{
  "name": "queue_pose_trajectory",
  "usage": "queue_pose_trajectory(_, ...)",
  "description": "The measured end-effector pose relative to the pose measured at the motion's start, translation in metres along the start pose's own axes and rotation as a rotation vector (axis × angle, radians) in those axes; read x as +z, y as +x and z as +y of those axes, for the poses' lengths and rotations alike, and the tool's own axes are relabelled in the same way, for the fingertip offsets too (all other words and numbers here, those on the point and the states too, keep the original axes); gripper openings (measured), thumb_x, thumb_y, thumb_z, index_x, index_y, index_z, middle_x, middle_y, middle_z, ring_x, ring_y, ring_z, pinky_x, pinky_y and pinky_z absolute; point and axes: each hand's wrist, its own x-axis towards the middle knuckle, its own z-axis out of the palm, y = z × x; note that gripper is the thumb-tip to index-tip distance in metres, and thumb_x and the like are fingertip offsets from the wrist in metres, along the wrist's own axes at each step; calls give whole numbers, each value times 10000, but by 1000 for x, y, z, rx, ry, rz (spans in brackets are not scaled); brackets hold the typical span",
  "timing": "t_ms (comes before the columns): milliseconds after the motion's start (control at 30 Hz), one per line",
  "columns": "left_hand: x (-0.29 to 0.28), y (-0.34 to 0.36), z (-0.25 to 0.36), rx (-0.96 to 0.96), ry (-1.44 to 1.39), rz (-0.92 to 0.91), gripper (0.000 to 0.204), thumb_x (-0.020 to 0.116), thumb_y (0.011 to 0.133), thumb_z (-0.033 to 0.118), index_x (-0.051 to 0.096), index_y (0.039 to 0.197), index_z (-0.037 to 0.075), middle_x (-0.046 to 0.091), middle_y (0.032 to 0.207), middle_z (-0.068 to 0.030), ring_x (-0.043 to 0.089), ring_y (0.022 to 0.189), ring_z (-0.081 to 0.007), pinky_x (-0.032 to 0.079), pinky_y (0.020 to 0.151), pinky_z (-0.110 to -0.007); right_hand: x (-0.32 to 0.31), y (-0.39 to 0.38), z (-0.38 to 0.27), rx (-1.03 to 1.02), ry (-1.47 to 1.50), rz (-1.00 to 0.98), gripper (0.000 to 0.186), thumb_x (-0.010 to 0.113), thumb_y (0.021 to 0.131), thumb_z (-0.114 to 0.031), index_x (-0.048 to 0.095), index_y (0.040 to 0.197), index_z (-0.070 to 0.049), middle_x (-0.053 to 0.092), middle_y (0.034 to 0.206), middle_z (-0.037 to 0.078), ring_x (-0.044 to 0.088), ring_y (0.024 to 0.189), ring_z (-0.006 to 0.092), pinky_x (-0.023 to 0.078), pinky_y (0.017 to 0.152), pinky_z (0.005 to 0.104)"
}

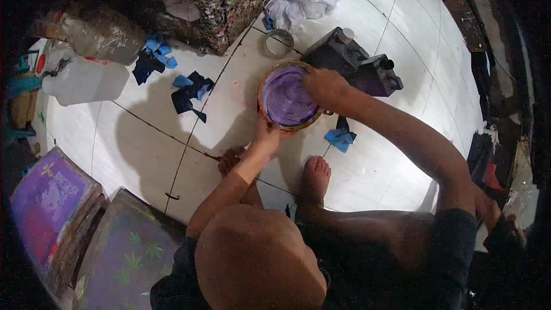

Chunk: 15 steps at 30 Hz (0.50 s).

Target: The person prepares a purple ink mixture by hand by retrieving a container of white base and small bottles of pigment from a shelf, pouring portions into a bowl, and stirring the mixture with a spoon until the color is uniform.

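Cream-white tiled floor (390, 166) is the work area, dark joints running through it. Black plastic jerrycans (334, 51) stand just beyond the work, close to the right wrist; I'd give that elbow more swing room.

Main item: round open container with an orange-stained rim (261, 95), mid-floor in front of the person, mouth up. Can't tell if its base touches tile. If it's raised, I'd set it down for stability.

Thick, glossy purple paint-like contents (286, 99) inside, with curved swirl marks. Looks like stirring or scraping. For that, I'd go slow, follow the wall, sweep the bottom edge, stay below the rim.

Right hand (328, 87): fingers curled in over the right rim. Can't tell if they're clamped on a tool; contact is hidden. Left hand (268, 138): clamped on the container's lower-left side. Good brace; pressure should oppose the right hand's push so nothing tips.

Smallest: crumpled blue-and-black cloth scrap (341, 138), between container and bare foot (317, 179). Within drip range; worth shifting.
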Motion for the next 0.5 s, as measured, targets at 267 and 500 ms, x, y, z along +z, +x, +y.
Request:
queue_pose_trajectory(267,-1,-2,-1,-3,65,-28,417,474,943,83,355,1343,93,445,1332,-105,577,1079,-264,542,862,-397,-8,13,-5,-7,14,-232,195,584,751,-74,667,902,17,668,816,208,682,804,316,558,705,433)
queue_pose_trajectory(500,-15,17,-36,133,63,-72,432,450,904,-35,359,1317,55,484,1262,-105,557,1060,-198,502,848,-320,38,13,-3,-163,-43,-28,170,617,730,-97,655,863,3,663,831,209,678,815,316,564,631,419)
